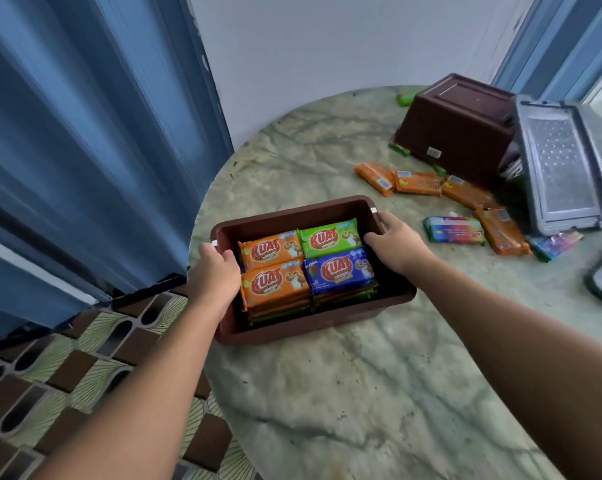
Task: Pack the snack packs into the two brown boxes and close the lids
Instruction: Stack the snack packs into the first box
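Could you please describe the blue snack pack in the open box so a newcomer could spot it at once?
On the round green marble table sits an open brown plastic box, held at both ends by two hands. Four packs show on top; the blue snack pack lies at the near right corner, the only blue one among orange and green.

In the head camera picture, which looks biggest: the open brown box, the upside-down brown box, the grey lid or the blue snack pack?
1. Open brown box, though it is nearest.
2. Upside-down brown box and grey lid: too alike to rank.
3. Blue snack pack, smallest.
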`<state>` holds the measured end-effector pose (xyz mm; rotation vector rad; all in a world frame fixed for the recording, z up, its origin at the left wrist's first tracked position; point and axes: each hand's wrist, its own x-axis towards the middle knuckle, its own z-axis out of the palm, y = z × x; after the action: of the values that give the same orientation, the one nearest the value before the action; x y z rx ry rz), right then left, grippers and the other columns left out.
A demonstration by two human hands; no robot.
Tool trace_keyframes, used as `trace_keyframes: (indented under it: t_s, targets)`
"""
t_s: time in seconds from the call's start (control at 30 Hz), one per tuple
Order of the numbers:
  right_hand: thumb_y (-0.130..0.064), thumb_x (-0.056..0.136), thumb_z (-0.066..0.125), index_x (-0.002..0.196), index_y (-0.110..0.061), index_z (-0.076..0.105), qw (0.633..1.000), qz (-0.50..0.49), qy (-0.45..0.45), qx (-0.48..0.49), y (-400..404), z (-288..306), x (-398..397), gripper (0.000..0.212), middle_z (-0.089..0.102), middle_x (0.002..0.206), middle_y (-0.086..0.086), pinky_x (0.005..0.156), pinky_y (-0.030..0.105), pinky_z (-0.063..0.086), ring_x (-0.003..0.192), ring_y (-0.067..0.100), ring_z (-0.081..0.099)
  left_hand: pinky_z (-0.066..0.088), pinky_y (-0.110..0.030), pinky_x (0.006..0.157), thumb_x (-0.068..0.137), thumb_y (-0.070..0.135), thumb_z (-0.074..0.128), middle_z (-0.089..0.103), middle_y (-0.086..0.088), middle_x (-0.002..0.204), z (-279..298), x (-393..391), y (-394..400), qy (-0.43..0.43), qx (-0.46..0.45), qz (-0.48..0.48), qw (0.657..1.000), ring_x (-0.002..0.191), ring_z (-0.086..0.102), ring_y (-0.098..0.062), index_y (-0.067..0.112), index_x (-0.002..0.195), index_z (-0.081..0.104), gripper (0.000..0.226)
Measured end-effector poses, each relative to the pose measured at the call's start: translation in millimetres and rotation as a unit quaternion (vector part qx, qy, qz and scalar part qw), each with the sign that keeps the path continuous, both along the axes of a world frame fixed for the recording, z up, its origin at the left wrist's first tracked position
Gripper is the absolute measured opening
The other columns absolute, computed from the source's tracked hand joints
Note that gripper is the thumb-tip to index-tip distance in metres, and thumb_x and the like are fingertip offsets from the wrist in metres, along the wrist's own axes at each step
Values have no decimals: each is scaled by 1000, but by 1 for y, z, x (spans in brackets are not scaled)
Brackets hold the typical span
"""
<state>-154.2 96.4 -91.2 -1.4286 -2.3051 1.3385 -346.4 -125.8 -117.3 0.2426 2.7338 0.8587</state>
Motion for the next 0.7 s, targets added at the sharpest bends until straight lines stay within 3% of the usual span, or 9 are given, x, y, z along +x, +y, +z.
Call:
trace_keyframes:
  t_s: [0.1, 0.23, 0.37, 0.47, 0.57, 0.7]
  targets:
    - [-30, 98, 55, 129, -31, 55, 1000, 4, -1, -5, -1, 0, 8, 31, 68, 106, -2, 67, 31, 52, 87, 15, 67, 45, -43, 73, 105, 38, 37, 61, -13, 119, 2, 11, -4, 4, 4, 7, 1000, 98, 58, -32, 15, 127, 45, 33]
    - [-30, 99, 55, 138, -33, 50, 1000, 14, 0, -25, 0, 0, 20, 39, 68, 106, -3, 65, 31, 54, 86, 15, 70, 45, -42, 74, 106, 35, 35, 57, -5, 111, 6, 31, -6, -1, 6, 12, 1000, 91, 56, -28, 14, 132, 43, 34]
    - [-28, 99, 54, 135, -33, 52, 999, 35, 2, -14, 6, -2, 36, 37, 66, 99, -7, 63, 29, 51, 84, 11, 67, 50, -50, 91, 106, 36, 34, 58, -7, 105, 10, 55, -7, 5, -21, 27, 999, 96, 60, -35, 14, 131, 43, 34]
    - [-27, 100, 55, 137, -31, 51, 998, 58, 5, -15, 15, -4, 52, 38, 61, 93, -12, 60, 27, 48, 82, 8, 64, 45, -43, 79, 107, 33, 35, 55, -7, 100, 11, 82, -5, 2, -25, 54, 998, 91, 54, -33, 11, 131, 43, 34]
    - [-28, 100, 54, 139, -30, 50, 997, 82, 5, -13, 26, -3, 74, 39, 60, 93, -11, 58, 26, 46, 81, 7, 63, 42, -42, 76, 107, 32, 37, 60, -12, 113, 14, 118, -1, 12, -32, 75, 997, 92, 52, -32, 9, 133, 44, 36]
    - [-29, 99, 54, 143, -28, 49, 993, 116, -5, 0, 42, -2, 115, 44, 62, 106, -4, 54, 24, 41, 77, 3, 58, 38, -40, 81, 107, 33, 36, 60, -17, 131, 12, 173, 7, 3, -38, 101, 994, 114, 57, -40, 11, 142, 41, 41]
